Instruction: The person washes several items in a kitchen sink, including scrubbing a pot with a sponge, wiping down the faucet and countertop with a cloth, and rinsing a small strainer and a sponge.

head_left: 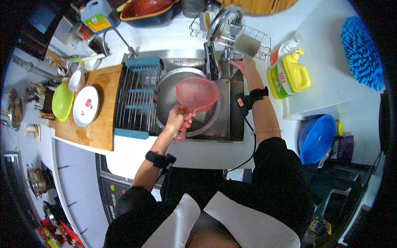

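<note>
My left hand (pixel 180 119) grips the handle of a translucent pink plastic water scoop (pixel 197 93). The scoop hangs over a round metal basin (pixel 166 93) in the stainless steel sink (pixel 237 114). Above the scoop's far right side is the dark spout head of a chrome gooseneck faucet (pixel 214 34). My right hand (pixel 245 65) reaches to the back right corner of the sink, beside the faucet base. Its fingers point left towards the base, and whether they hold anything is not clear.
A dish rack (pixel 138 96) spans the sink's left side. Beyond it, a wooden board (pixel 107 130) bears a white plate (pixel 86 106), a bowl (pixel 77 81) and a green basket (pixel 62 100). Yellow detergent (pixel 288 74) and a wire caddy (pixel 263 40) stand right; a blue basin (pixel 318 139) sits lower.
</note>
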The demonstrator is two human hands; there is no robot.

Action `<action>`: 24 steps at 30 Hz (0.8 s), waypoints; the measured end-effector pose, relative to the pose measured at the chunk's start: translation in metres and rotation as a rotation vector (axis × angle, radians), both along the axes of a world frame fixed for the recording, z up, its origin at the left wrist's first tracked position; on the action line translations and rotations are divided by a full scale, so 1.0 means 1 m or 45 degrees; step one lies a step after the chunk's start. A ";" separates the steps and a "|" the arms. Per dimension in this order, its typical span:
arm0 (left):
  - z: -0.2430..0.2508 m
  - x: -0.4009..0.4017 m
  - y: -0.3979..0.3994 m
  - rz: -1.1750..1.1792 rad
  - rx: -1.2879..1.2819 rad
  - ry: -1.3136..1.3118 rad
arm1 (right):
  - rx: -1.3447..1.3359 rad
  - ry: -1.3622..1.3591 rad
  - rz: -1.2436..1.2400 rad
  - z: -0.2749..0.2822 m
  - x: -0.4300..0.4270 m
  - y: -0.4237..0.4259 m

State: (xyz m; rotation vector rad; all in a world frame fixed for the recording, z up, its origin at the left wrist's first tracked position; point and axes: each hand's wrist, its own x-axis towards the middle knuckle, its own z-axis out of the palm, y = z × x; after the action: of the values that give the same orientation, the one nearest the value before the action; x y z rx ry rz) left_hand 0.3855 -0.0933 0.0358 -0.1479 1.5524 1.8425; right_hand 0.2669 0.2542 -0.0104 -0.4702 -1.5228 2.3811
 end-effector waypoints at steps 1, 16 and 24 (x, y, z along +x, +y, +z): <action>0.010 0.003 0.011 0.078 -0.005 0.011 | -0.046 -0.032 0.002 0.000 0.008 -0.003; -0.018 0.010 0.020 -0.006 0.341 -0.286 | 1.073 -0.019 0.493 0.084 0.077 -0.126; -0.031 -0.036 0.043 0.275 0.753 -0.605 | 1.284 0.102 0.292 0.060 0.090 -0.127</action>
State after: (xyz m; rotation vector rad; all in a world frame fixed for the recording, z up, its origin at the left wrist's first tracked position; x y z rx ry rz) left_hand 0.3499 -0.0503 0.0051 -0.4502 0.6580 2.1563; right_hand 0.3574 0.1276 0.0496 0.0414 -2.5205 1.4031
